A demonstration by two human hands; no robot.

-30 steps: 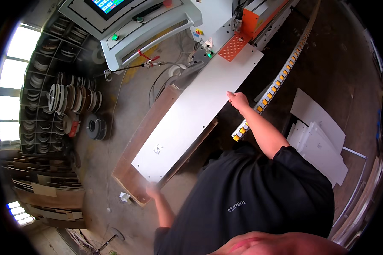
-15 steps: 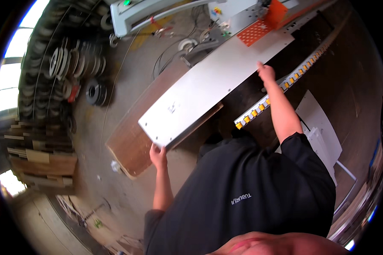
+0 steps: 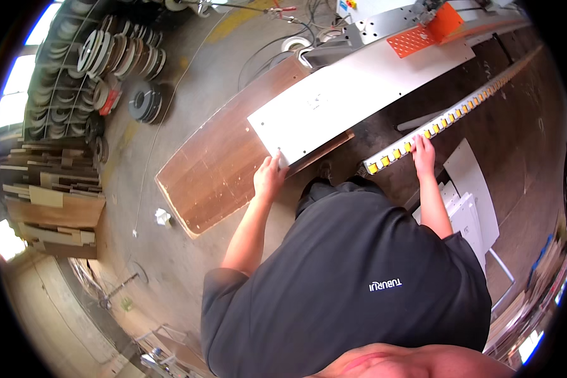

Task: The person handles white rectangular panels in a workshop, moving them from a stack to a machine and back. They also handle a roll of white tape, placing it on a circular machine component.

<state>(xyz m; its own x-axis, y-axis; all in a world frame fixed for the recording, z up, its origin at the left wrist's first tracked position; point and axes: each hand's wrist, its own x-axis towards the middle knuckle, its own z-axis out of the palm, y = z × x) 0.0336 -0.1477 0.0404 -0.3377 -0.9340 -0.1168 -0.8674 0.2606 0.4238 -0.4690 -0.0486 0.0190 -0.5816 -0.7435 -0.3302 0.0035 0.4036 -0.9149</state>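
Observation:
A long white panel with small holes lies slanted across a brown wooden board, its far end beside an orange perforated guard. My left hand touches the panel's near left end, fingers stretched out against its corner rather than wrapped round it. To the right runs a long rail set with a row of yellow rollers. At the rail's near part, my right hand rests with its fingertips by the rollers, apart from the panel and holding nothing that I can see.
Cut white panels lean in a stack right of my body. Rolls of edging strip fill a rack at the far left, with a dark roll on the floor. Wooden offcuts are piled at the left. Cables trail behind the board.
The white panel has slid toward the far right, uncovering more of the wooden board. My left hand has followed its end. My right hand has left the panel's edge for the roller rail.

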